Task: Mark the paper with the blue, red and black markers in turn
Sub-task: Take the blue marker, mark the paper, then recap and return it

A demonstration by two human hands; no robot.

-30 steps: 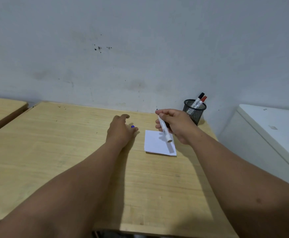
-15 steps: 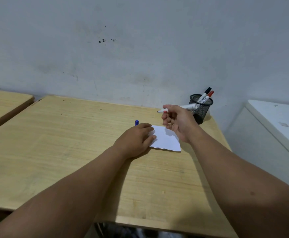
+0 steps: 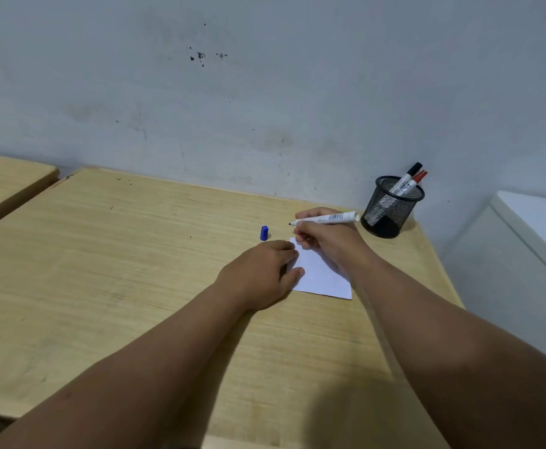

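A big wooden table (image 3: pixel 135 270) fills most of the view. At about 2 o'clock on it, near the wall, stands a black mesh cup (image 3: pixel 391 209). Two markers stick up out of the cup and lean to the right: a black marker (image 3: pixel 406 178) and a red marker (image 3: pixel 415 183), side by side and touching.

The white paper (image 3: pixel 322 277) lies flat on the table, at about 7 o'clock from the cup. The left hand (image 3: pixel 262 273) rests palm down at the paper's 9 o'clock side, with its fingertips pressing on the paper's left edge.

The right hand (image 3: pixel 326 241) is at the paper's 12 o'clock end, partly over it. Its fingers are closed around the blue marker (image 3: pixel 326 218), which has no cap on. The marker lies almost level, with its dark tip pointing to 9 o'clock. The tip seems to be just above the table and off the paper, but that is hard to tell.

The small blue cap (image 3: pixel 264 233) stands on the table by itself, at about 11 o'clock from the paper, just past the left hand's fingers.
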